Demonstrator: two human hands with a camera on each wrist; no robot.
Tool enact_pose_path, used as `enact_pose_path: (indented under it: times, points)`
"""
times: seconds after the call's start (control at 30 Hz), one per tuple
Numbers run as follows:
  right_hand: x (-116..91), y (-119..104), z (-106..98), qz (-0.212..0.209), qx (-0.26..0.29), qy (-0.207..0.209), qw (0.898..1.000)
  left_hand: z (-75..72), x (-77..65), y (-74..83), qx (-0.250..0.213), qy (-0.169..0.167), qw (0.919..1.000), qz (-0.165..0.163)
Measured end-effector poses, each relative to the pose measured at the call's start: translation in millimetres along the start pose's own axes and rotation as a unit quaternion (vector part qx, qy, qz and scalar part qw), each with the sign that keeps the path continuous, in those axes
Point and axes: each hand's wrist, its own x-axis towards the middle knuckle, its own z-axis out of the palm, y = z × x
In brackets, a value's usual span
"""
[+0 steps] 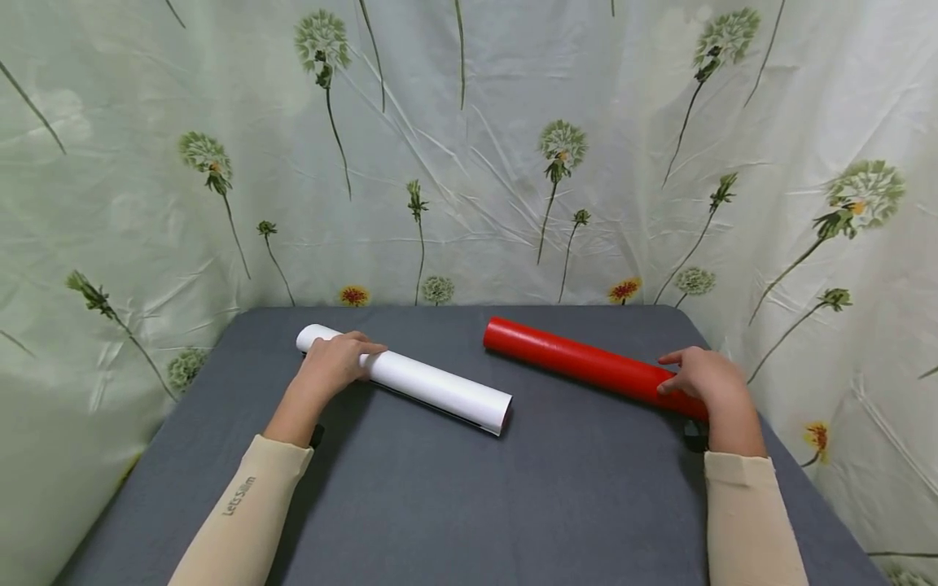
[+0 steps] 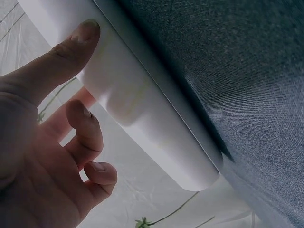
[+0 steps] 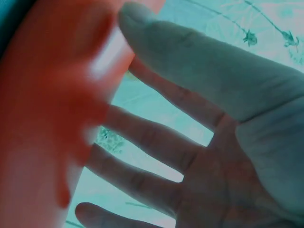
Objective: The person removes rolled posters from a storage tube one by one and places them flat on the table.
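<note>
A white rolled sheet [image 1: 440, 389] slants across the left half of the table, its long loose edge showing along the near side. My left hand [image 1: 335, 365] grips it near its far-left end. In the left wrist view the thumb [image 2: 85, 38] presses the near face, the index finger passes behind, and two other fingers stay bent off the sheet. To the right lies a glossy red roll [image 1: 572, 358], also slanted. My right hand [image 1: 711, 378] holds its near-right end, the thumb [image 3: 142, 23] on one side and several fingers reaching behind, their tips hidden.
Dark grey cloth covers the table [image 1: 454, 505]. A pale curtain [image 1: 484, 163] printed with dandelions hangs behind the far edge and along both sides. The two rolls lie apart, with grey cloth between them.
</note>
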Motion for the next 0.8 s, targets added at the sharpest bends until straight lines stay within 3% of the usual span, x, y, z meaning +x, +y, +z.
enact_pose_path:
  times: [0.33,0.8]
  points:
    - [-1,9,-1,0.015,0.0,-0.007,1.0,-0.7,3.4,3.7,0.001,0.006,1.0,-0.001]
    - [11,-11,8,0.009,-0.021,0.035,0.999,-3.3,-0.6,6.3,0.002,-0.018,0.9998,-0.012]
